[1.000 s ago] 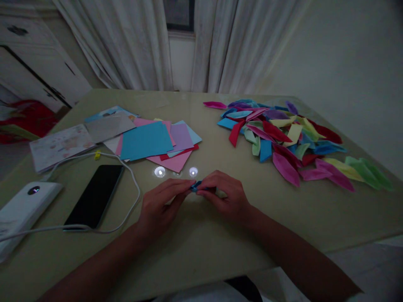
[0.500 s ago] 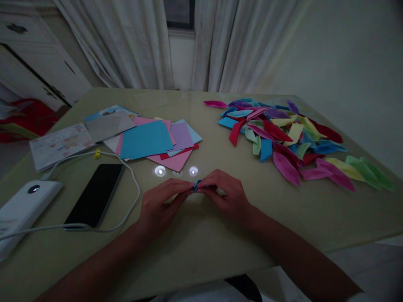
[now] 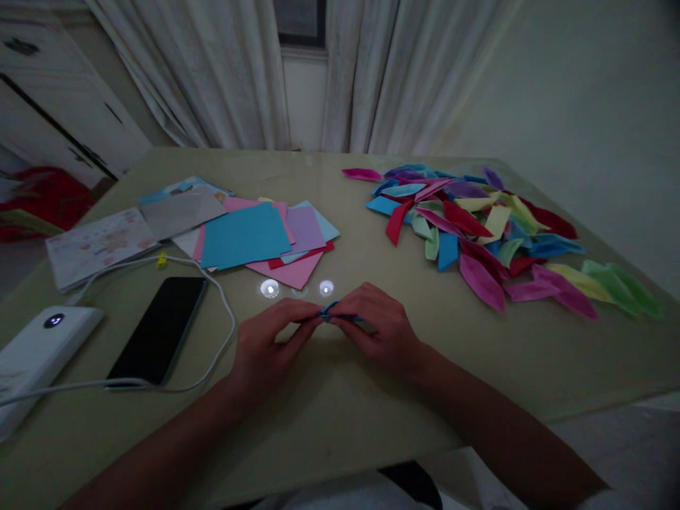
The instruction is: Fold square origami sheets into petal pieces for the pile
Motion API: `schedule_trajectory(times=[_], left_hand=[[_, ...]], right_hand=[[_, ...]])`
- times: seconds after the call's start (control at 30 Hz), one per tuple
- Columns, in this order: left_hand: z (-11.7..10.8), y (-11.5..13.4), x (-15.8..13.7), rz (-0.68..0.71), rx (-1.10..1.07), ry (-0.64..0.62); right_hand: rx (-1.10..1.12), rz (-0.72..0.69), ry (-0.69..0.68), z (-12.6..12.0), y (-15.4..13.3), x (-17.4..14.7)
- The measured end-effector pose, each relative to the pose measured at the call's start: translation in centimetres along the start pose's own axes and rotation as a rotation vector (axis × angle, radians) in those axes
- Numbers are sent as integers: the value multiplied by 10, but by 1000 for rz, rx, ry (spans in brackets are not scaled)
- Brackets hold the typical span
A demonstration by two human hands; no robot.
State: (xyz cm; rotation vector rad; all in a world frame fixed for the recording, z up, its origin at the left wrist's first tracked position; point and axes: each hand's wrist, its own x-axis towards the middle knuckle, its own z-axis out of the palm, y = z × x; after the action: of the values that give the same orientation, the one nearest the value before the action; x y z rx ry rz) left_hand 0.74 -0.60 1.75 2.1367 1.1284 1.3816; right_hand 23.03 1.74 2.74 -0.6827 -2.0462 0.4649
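A small piece of folded blue paper (image 3: 328,309) is held between both hands above the near middle of the table. My left hand (image 3: 273,338) pinches its left side with thumb and forefinger. From the other side, my right hand (image 3: 378,322) grips it the same way, and part of the blue paper pokes out under those fingers. The fingers cover most of its shape. Beyond the hands to the left lies a stack of coloured paper sheets (image 3: 244,237), a blue one on top. A heap of folded paper pieces (image 3: 467,212) in many colours spreads at the right.
A black-screened phone (image 3: 159,329) lies at the left, with a white power bank (image 3: 47,354) beside it. Their white cable (image 3: 231,304) loops close to my left hand. A printed booklet (image 3: 103,244) sits behind them. Curtains (image 3: 212,71) hang past the table's far edge.
The blue paper has shifted slightly in my fingers, and more of it shows beneath my right hand. Both hands keep their pinch in nearly the same place.
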Motion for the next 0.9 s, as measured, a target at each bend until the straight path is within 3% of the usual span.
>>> schedule_trajectory(times=[0.2,0.3,0.4,0.53,0.77,0.9], left_hand=[[0,2,-1,30,23,16],[-3,2,0,-98,-55,38],[-5,-2,4,-297,-222,143],[-5,-13,8,-484,-403,231],[-1,-21,5,-556,-582,134],[-2,-17,6,-663,-779,75]], right_hand=[[-124,-96,-28,0,4,-3],[-156,-74,-60,-7,7,0],[-141,29,-66,-23,15,6],[158,191,-83,-43,27,13],[583,445,-14,-45,36,13],[738,505,-2,-45,39,10]])
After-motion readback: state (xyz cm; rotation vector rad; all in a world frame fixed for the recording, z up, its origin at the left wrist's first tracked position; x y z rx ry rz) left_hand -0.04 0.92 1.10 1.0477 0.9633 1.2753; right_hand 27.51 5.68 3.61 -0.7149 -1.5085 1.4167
